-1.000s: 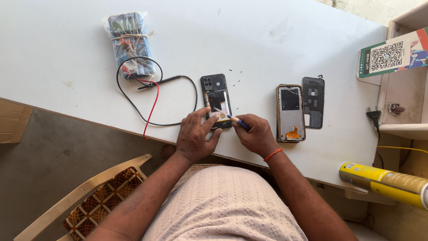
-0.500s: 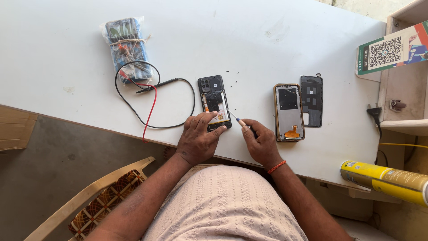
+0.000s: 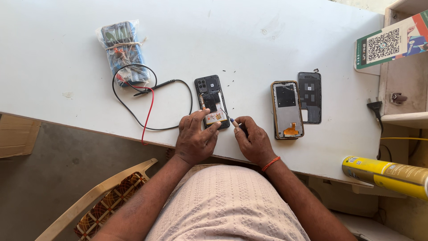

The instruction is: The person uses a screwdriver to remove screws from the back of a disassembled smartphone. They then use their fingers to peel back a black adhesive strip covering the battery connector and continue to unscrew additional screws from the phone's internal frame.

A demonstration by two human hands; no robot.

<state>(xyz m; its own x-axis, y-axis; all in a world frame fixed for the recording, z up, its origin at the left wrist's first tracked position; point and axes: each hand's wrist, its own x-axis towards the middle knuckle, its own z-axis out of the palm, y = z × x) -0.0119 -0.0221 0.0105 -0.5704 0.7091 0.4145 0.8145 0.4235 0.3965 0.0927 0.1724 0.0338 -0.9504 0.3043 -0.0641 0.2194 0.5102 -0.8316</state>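
Looking down through the head view, I log an opened phone [image 3: 211, 101] lying back-up on the white tabletop [image 3: 249, 40], close to its near edge and roughly midway along it. The left hand [image 3: 195, 138] rests on the phone's lower end, fingers curled onto it and thumb pressed against its side, pinning it flat. The right hand [image 3: 252, 139] sits just beside the phone's lower right corner, fingers pinched closed around a thin screwdriver [image 3: 232, 121] whose tip meets the phone's lower right edge. An orange band circles the right wrist.

Further toward the right edge lie a detached screen assembly [image 3: 287, 109] and, touching its right side, a dark back cover [image 3: 310, 97]. Toward the left edge, a multimeter [image 3: 124, 52] wrapped in clear plastic lies with its black and red leads [image 3: 147, 107] looping toward the phone. A few tiny screws [image 3: 230, 82] are scattered just beyond the phone. A yellow tube [image 3: 387, 173] lies off the near right corner.
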